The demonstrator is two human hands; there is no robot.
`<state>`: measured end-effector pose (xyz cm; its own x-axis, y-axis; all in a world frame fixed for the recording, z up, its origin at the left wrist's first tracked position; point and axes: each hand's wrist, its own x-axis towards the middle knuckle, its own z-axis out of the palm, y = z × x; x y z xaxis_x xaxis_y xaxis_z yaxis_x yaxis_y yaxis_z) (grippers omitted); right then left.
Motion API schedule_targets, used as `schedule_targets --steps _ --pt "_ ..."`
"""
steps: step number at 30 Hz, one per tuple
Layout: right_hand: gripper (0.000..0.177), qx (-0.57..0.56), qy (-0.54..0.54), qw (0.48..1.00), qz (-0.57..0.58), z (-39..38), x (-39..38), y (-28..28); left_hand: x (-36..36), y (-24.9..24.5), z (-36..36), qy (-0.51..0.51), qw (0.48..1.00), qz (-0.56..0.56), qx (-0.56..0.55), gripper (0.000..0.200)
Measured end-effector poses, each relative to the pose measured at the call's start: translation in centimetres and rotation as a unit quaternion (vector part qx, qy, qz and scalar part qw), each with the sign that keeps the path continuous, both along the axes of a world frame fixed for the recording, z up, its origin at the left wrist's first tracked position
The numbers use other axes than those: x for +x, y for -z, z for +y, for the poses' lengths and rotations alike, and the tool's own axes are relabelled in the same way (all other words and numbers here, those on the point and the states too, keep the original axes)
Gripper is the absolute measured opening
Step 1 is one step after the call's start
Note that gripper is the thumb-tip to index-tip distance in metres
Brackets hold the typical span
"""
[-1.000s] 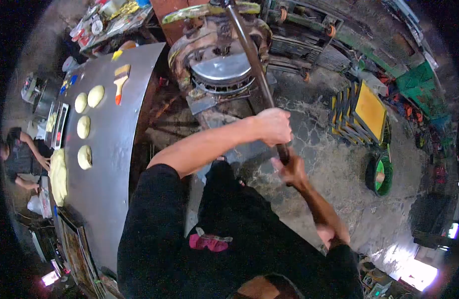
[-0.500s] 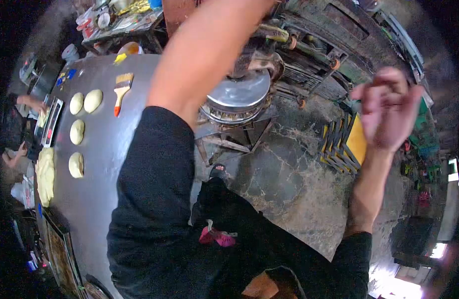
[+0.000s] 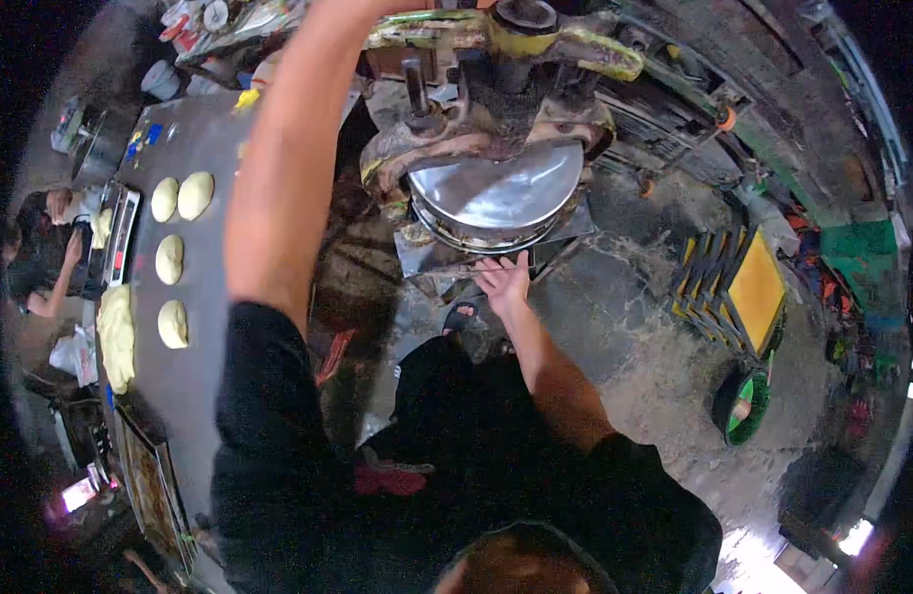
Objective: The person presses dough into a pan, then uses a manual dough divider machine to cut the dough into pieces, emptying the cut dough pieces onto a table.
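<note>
While the right hand (image 3: 504,282) is reaching, fingers apart, near the press (image 3: 501,188) | left hand: unseen, grip unknown | left: four dough portions (image 3: 196,196) are lying separate, dough slab (image 3: 118,339) undivided

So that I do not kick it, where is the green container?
In the head view, the green container is on the floor at right, just below the yellow-faced panels.

Person wearing a loose black shirt (image 3: 377,535), its sleeves (image 3: 263,376) ending around the elbows, with a dull pink patch (image 3: 390,479) on the front, dark trousers (image 3: 437,386) and a dark open-toed sandal (image 3: 462,315). The right hand (image 3: 504,280) is bare.
</note>
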<state>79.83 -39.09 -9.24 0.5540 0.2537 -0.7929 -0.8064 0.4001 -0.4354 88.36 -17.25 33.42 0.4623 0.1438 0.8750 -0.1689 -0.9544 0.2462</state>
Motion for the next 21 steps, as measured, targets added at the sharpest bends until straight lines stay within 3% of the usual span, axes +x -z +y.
schedule_targets --steps 1,2,3,4,5,6,8,9,10,11,12,14,15,16,18,19,21 --pt "0.074 -0.01 0.027 1.0 0.004 0.2 0.1 0.9 -4.2 3.0 -0.8 0.178 0.975 0.093 -0.096 0.041" --pt "0.074 -0.005 0.026 1.0 0.008 -0.3 -0.1 2.1 -8.2 6.3 -1.2 0.348 0.901 0.179 -0.188 0.038" --pt "0.067 -0.017 0.011 0.999 -0.042 -1.5 -0.2 3.6 -12.1 10.8 -1.4 0.421 0.836 0.247 -0.251 0.041" --pt "0.061 -0.03 -0.004 0.995 -0.095 -2.8 0.2 4.3 -15.8 14.1 -2.0 0.403 0.712 0.38 -0.432 0.041" --pt "0.057 -0.072 -0.004 0.993 -0.094 -4.3 0.4 1.9 -18.2 18.8 -2.6 0.297 0.678 0.448 -0.501 0.05" --pt "0.055 -0.064 -0.04 0.993 -0.09 -7.1 1.2 2.3 -20.0 25.6 -4.1 0.186 0.71 0.374 -0.567 0.047" --pt "0.05 -0.157 -0.105 0.976 -0.106 -12.5 1.9 2.0 -23.6 39.1 -5.1 -0.056 0.732 0.414 -0.538 0.058" --pt "0.05 -0.162 -0.115 0.974 -0.109 -15.2 2.1 1.9 -23.9 42.0 -6.3 -0.05 0.638 0.399 -0.657 0.061" --pt "0.051 -0.162 -0.13 0.97 -0.127 -17.6 2.3 1.8 -23.4 40.2 -8.0 -0.043 0.53 0.372 -0.761 0.065" --pt "0.053 -0.158 -0.145 0.966 -0.147 -19.3 3.0 1.9 -22.7 38.5 -10.8 -0.088 0.453 0.312 -0.83 0.069" --pt "0.053 -0.163 -0.158 0.963 -0.147 -20.8 3.4 2.1 -23.0 44.0 -12.3 0.066 0.46 0.13 -0.876 0.074" --pt "0.052 -0.198 -0.13 0.957 -0.165 -24.4 2.6 3.6 -24.0 42.4 -15.4 0.057 0.397 0.141 -0.905 0.08" --pt "0.052 -0.232 -0.123 0.945 -0.196 -26.4 2.7 6.6 -24.6 42.0 -17.4 0.018 0.46 0.142 -0.876 0.079" --pt "0.052 -0.231 -0.143 0.942 -0.197 -26.1 2.5 4.0 -26.0 43.1 -18.9 -0.03 0.443 0.131 -0.886 0.076" --pt "0.052 -0.247 -0.196 0.932 -0.182 -26.0 1.6 -1.3 -29.2 44.1 -22.2 -0.085 0.463 0.075 -0.879 0.072" --pt "0.051 -0.18 -0.228 0.934 -0.209 -26.2 1.1 -1.2 -31.4 42.9 -23.7 -0.113 0.439 0.066 -0.889 0.069" --pt "0.05 -0.217 -0.292 0.909 -0.204 -25.2 -0.3 -2.3 -35.9 42.2 -26.5 -0.135 0.437 -0.016 -0.889 0.068"
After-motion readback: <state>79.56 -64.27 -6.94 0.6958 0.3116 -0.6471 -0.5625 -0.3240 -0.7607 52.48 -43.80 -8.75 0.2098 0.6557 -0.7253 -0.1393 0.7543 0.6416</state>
